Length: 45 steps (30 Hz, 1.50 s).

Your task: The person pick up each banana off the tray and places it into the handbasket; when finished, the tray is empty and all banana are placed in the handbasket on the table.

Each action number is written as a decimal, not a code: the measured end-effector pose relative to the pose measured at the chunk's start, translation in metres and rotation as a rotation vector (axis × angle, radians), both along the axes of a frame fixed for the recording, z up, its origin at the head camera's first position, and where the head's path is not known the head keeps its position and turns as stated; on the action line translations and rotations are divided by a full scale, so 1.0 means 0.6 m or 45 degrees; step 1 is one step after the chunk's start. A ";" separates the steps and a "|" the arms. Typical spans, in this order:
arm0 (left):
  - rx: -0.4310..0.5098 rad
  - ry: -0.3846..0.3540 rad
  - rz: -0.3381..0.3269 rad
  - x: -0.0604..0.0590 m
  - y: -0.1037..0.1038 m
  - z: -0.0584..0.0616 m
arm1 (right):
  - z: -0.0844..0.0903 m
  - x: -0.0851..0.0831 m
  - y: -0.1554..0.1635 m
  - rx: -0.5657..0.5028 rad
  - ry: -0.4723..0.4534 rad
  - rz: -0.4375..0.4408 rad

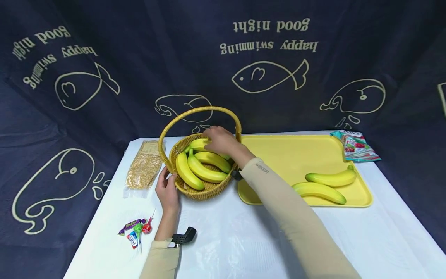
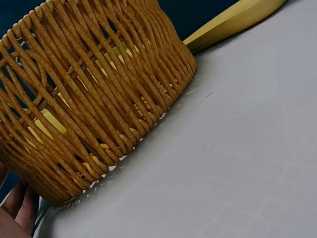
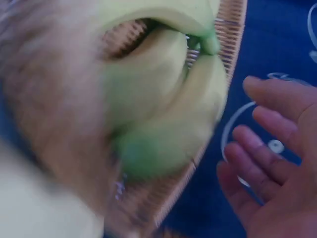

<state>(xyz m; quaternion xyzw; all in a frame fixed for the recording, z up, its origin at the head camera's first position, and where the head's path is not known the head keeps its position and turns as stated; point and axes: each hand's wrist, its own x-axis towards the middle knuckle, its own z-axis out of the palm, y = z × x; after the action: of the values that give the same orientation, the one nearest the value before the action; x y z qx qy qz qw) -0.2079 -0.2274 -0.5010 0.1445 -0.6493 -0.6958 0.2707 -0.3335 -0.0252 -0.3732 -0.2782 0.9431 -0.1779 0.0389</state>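
sleeved forearms fill the near edge of the head view, reaching out over the white-covered table point(image 1: 244, 240). left hand point(image 1: 168, 190) rests against the near-left wall of the wicker basket point(image 1: 205, 190), fingers relaxed and fairly straight, touching the weave rather than gripping it; judged to be steadying the basket so it does not slide. left wrist view shows only the woven wall point(image 2: 99, 99) close up and a sliver of palm at the corner. right hand point(image 1: 221, 140) sits over the far side of the basket under the handle arch, on the bananas point(image 1: 203, 168) lying inside. right wrist view shows fingers point(image 3: 270, 148) spread and loose with nothing between them, beside blurred green-tipped bananas point(image 3: 168, 114); no hold seen. two more bananas point(image 1: 325, 186) lie on the yellow tray point(image 1: 292, 155), just right of the basket. other items: packet of grain point(image 1: 144, 166) left of basket, wrapped sweets point(image 1: 136, 229) near left, snack bag point(image 1: 355, 146) at far right corner.
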 end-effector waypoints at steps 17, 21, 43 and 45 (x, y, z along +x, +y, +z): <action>-0.067 0.008 0.042 0.007 0.002 -0.011 | -0.029 0.149 0.356 -0.094 0.180 0.086; -0.062 0.013 0.039 0.008 0.000 -0.011 | -0.048 0.168 0.456 0.033 0.077 -0.077; -0.085 0.004 -0.020 0.023 0.014 0.029 | -0.082 0.185 0.552 0.049 0.009 -0.128; -0.081 0.015 -0.008 0.015 0.009 0.014 | -0.065 0.185 0.528 0.003 -0.001 -0.109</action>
<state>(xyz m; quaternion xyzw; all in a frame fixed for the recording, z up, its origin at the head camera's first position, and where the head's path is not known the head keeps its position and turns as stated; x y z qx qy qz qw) -0.1989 -0.2219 -0.4929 0.1297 -0.6699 -0.6766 0.2767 -0.2223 0.2914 -0.4122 -0.2375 0.9543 -0.1784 0.0319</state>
